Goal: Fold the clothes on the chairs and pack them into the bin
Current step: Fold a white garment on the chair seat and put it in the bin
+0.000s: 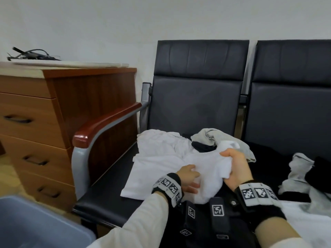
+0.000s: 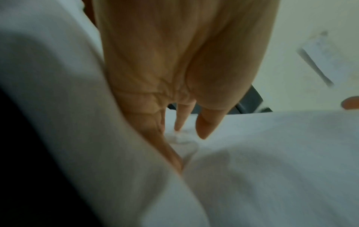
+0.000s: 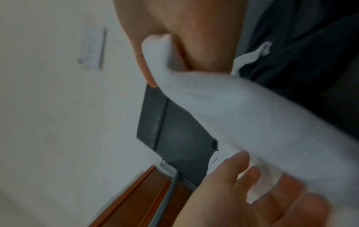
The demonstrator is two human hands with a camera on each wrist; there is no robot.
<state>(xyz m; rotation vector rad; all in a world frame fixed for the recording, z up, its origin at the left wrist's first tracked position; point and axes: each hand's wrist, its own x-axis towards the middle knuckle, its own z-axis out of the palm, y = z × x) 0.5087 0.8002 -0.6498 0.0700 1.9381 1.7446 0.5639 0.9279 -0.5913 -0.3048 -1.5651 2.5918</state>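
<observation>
While folding: white T-shirt [image 1: 157, 169] on chair seat [image 1: 107, 194].
Right hand [image 1: 234, 165]: fingers pinching shirt edge.
Left hand [image 1: 188, 178]: fingers spread flat, pressing.
Next: likely carry edge across.

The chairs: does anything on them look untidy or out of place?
Yes. Behind the white shirt that the right hand grips and the left hand presses, a grey garment lies crumpled. More grey and black clothes sit bunched, unfolded, on the right chair's seat.

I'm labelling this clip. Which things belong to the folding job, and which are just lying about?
Job:
white shirt, held by right hand and left hand
grey garment
black clothes
blue bin
chairs

Lying about:
wooden drawer cabinet
cables on it
</observation>
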